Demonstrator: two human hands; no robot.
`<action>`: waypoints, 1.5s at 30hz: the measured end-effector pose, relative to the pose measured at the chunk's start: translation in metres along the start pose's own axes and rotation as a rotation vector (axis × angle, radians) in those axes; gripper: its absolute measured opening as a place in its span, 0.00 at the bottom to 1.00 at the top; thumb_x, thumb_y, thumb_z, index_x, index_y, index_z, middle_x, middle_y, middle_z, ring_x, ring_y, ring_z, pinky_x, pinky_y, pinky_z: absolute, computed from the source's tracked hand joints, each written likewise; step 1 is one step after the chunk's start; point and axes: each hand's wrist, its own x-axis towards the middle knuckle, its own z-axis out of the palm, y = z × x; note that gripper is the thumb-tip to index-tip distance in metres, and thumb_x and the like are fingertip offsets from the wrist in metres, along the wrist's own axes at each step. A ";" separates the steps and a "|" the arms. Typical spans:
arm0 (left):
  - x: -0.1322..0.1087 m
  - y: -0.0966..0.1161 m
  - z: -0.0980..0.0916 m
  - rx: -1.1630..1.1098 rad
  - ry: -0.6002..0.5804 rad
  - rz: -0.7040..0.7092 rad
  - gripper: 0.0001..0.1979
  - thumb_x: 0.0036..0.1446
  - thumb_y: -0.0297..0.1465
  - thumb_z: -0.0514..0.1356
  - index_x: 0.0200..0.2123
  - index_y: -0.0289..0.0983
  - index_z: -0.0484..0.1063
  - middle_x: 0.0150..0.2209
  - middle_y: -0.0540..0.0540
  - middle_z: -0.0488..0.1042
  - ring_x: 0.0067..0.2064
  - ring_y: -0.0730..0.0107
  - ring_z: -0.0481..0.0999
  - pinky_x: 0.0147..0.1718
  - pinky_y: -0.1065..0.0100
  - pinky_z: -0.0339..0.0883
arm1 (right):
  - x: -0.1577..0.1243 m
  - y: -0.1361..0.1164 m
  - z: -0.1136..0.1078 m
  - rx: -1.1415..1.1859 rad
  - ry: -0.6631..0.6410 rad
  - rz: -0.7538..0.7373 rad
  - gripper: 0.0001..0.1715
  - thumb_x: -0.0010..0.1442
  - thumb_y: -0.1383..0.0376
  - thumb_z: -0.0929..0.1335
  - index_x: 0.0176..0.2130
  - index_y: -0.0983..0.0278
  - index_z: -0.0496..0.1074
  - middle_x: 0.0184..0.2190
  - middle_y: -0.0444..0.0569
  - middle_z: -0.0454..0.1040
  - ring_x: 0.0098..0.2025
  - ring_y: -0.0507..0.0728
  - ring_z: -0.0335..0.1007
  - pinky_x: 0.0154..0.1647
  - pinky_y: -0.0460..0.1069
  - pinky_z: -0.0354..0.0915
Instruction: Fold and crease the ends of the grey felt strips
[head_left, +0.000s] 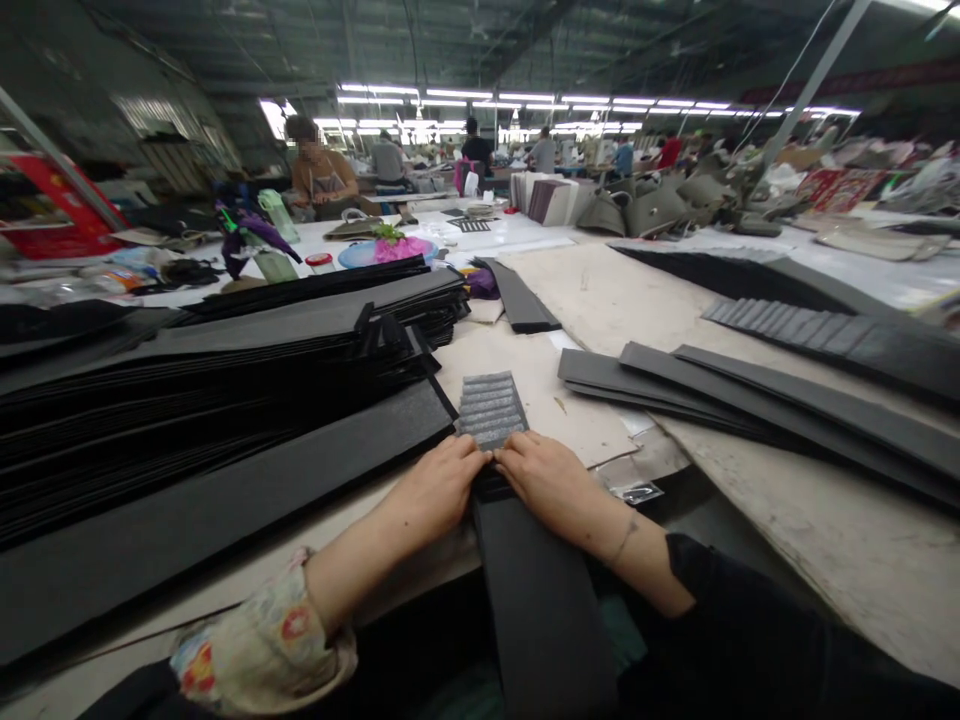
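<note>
A long dark strip (536, 600) runs from the bottom edge up to the middle of the view, between my forearms. Beyond my fingers lies a grey ribbed piece (491, 408), layered in narrow steps. My left hand (448, 478) and my right hand (541, 478) meet fingertip to fingertip where the strip and the ribbed piece join. Both hands have their fingers curled and pressed down on the strip's edge. The fingertips hide the exact fold or seam under them.
Thick stacks of black strips (225, 400) fill the left side. More dark strips (720, 400) lie fanned on the beige sheet (592, 290) at right. A pink bag in a blue basin (356, 255) stands farther back. Several people work in the background.
</note>
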 end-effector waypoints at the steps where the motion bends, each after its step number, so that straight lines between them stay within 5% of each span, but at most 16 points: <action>1: -0.002 0.000 0.001 -0.010 0.005 -0.003 0.15 0.56 0.22 0.47 0.44 0.35 0.67 0.38 0.44 0.67 0.40 0.66 0.65 0.43 0.64 0.62 | -0.002 0.000 0.000 0.002 -0.001 0.006 0.10 0.61 0.67 0.59 0.34 0.66 0.69 0.31 0.49 0.68 0.35 0.55 0.63 0.37 0.49 0.59; 8: -0.021 0.001 0.014 -0.160 0.166 -0.102 0.21 0.54 0.18 0.45 0.49 0.36 0.65 0.45 0.44 0.67 0.46 0.67 0.65 0.49 0.63 0.60 | -0.011 -0.003 -0.002 -0.046 0.061 0.169 0.13 0.62 0.67 0.58 0.31 0.66 0.68 0.29 0.49 0.68 0.33 0.55 0.64 0.35 0.49 0.58; 15: -0.028 -0.002 0.013 -0.392 0.241 -0.250 0.17 0.58 0.31 0.46 0.49 0.36 0.64 0.46 0.42 0.67 0.49 0.65 0.65 0.50 0.60 0.59 | -0.008 0.004 -0.005 -0.039 0.070 0.136 0.10 0.59 0.63 0.62 0.32 0.65 0.68 0.31 0.50 0.69 0.38 0.57 0.63 0.41 0.50 0.56; 22: -0.024 0.017 0.031 -0.476 0.265 -0.344 0.33 0.49 0.38 0.58 0.57 0.35 0.52 0.57 0.37 0.55 0.59 0.57 0.54 0.57 0.54 0.48 | 0.010 0.016 -0.004 0.097 0.032 0.199 0.15 0.60 0.59 0.60 0.32 0.66 0.69 0.34 0.52 0.69 0.40 0.57 0.63 0.41 0.50 0.56; 28: -0.022 0.014 0.034 -0.640 0.272 -0.390 0.37 0.46 0.38 0.60 0.58 0.34 0.50 0.58 0.37 0.54 0.59 0.55 0.55 0.57 0.56 0.50 | 0.025 0.027 -0.012 0.627 -0.044 0.308 0.23 0.63 0.57 0.55 0.30 0.67 0.69 0.29 0.49 0.71 0.33 0.53 0.65 0.35 0.47 0.58; 34: -0.023 0.011 0.036 -0.644 0.240 -0.380 0.36 0.49 0.40 0.58 0.58 0.35 0.49 0.59 0.37 0.53 0.59 0.56 0.55 0.57 0.56 0.50 | -0.024 0.033 -0.011 1.505 -0.228 0.447 0.23 0.55 0.51 0.63 0.45 0.63 0.67 0.35 0.46 0.71 0.33 0.50 0.66 0.30 0.43 0.59; 41: -0.023 0.003 0.042 -0.515 0.231 -0.331 0.32 0.52 0.43 0.53 0.57 0.34 0.54 0.58 0.39 0.56 0.59 0.56 0.55 0.57 0.53 0.49 | -0.065 0.013 -0.009 1.678 -0.452 0.267 0.24 0.48 0.58 0.70 0.44 0.65 0.68 0.38 0.47 0.71 0.38 0.51 0.67 0.37 0.44 0.62; 45: -0.023 0.001 0.040 -0.494 0.250 -0.277 0.22 0.58 0.41 0.46 0.52 0.38 0.62 0.57 0.43 0.59 0.59 0.59 0.56 0.56 0.54 0.50 | -0.068 -0.004 -0.004 1.736 -0.374 0.315 0.24 0.46 0.60 0.71 0.44 0.66 0.69 0.37 0.46 0.72 0.39 0.53 0.68 0.44 0.49 0.62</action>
